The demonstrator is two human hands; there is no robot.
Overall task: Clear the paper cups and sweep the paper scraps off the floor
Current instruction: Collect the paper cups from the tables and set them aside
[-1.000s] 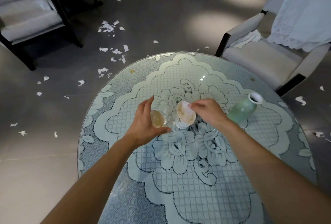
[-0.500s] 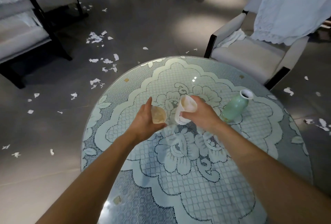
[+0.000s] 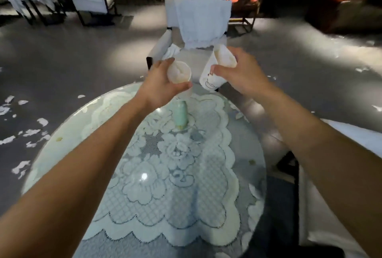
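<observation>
Mouths tilt back, bases away, seemingly: left hand [image 3: 158,87] grips left cup [image 3: 179,73], right hand [image 3: 245,77] grips right cup [image 3: 209,81].

Both your bare forearms reach forward from the lower corners of the view, drawing closer together toward its centre. Your left hand [image 3: 161,86] is turned palm inward, its fingers and thumb curled round a paper cup [image 3: 179,72] whose mouth faces you. Your right hand [image 3: 246,76], just beside it and slightly higher, grips a second paper cup [image 3: 213,76] by its side, thumb across the wall, mouth tilted toward you. The two hands are near each other but apart, wrists straight.
</observation>
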